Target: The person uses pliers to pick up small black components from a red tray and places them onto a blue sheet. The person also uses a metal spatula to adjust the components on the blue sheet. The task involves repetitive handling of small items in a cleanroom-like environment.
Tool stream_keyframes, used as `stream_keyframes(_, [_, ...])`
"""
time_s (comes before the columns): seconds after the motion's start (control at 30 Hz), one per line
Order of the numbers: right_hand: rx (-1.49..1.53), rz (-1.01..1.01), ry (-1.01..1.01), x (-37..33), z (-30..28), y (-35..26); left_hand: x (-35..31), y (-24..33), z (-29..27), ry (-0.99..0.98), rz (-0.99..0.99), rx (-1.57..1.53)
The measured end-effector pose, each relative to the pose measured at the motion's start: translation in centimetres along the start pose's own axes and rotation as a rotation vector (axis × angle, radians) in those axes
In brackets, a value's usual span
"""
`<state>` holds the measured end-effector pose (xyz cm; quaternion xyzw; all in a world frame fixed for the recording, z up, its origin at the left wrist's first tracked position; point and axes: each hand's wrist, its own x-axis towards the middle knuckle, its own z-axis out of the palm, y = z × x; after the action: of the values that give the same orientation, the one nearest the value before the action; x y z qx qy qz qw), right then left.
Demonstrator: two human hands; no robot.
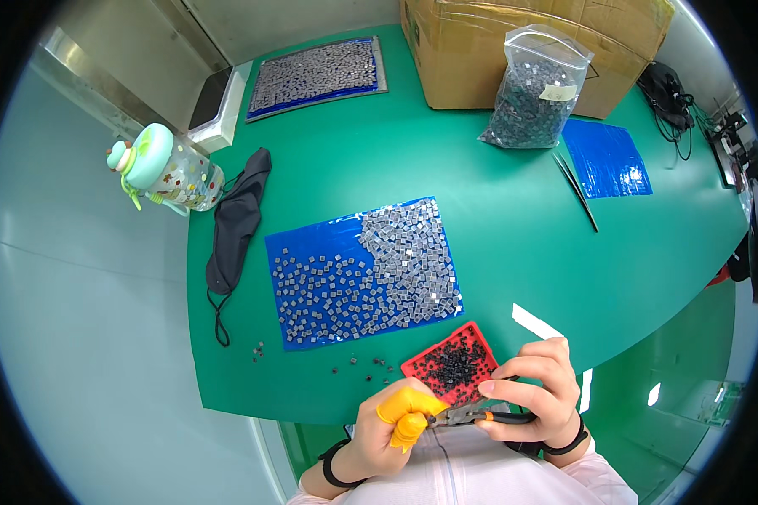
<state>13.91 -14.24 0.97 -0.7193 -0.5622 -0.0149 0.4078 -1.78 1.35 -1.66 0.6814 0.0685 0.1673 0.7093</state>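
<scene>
My left hand (379,431), with yellow covers on the thumb and a finger, pinches a small dark piece (431,421) close to my body. In my right hand (541,394) are black-handled pliers (512,417), whose jaws meet the piece at the left fingertips; whether they are closed on it is too small to tell. Just beyond both hands lies a red tray (434,348) holding many tiny black parts (453,364). Farther left, a blue sheet (312,242) carries many small grey square pieces (408,261), packed densely on its right side and scattered on its left.
Loose pieces (258,350) lie near the front edge. Leftward are a black strapped cloth item (236,223) and a bottle (173,172). Farther back stand a filled sheet (316,76), a cardboard box (463,59) and a bag of parts (531,105). Tweezers (577,192) lie beside another blue sheet (611,160).
</scene>
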Motion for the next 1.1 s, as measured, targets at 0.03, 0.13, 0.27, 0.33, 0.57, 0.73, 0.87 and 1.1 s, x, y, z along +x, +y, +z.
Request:
stream_keyframes(0.03, [0.014, 0.007, 0.003, 0.1, 0.0, 0.0, 0.1, 0.2, 0.4, 0.099, -0.009, -0.124])
stream_keyframes(0.13, [0.049, 0.027, 0.014, 0.2, 0.0, 0.0, 0.2, 0.9, 1.5, 0.301, 0.01, -0.37])
stream_keyframes(0.27, [0.069, 0.042, 0.005, 0.2, 0.0, 0.0, -0.2, 0.4, 0.6, 0.247, 0.109, -0.252])
stream_keyframes(0.33, [0.081, 0.047, -0.008, 0.2, 0.1, 0.0, -0.1, 0.2, 0.0, 0.214, 0.12, -0.119])
stream_keyframes(0.57, [0.088, 0.053, -0.014, 0.3, 0.2, -0.2, -0.9, 0.6, 0.0, 0.304, -0.004, 0.052])
stream_keyframes(0.73, [0.051, 0.036, 0.007, 0.4, 0.2, -0.3, -1.1, 0.4, 0.6, 0.38, -0.135, -0.314])
stream_keyframes(0.87, [0.061, 0.042, 0.019, 0.3, -0.3, -0.1, -0.2, 1.1, 0.7, 0.37, -0.254, -0.371])
stream_keyframes(1.1, [-0.035, 0.125, 0.028, 0.0, -1.2, 0.7, -0.6, 0.9, -0.5, 0.266, -0.364, -0.641])
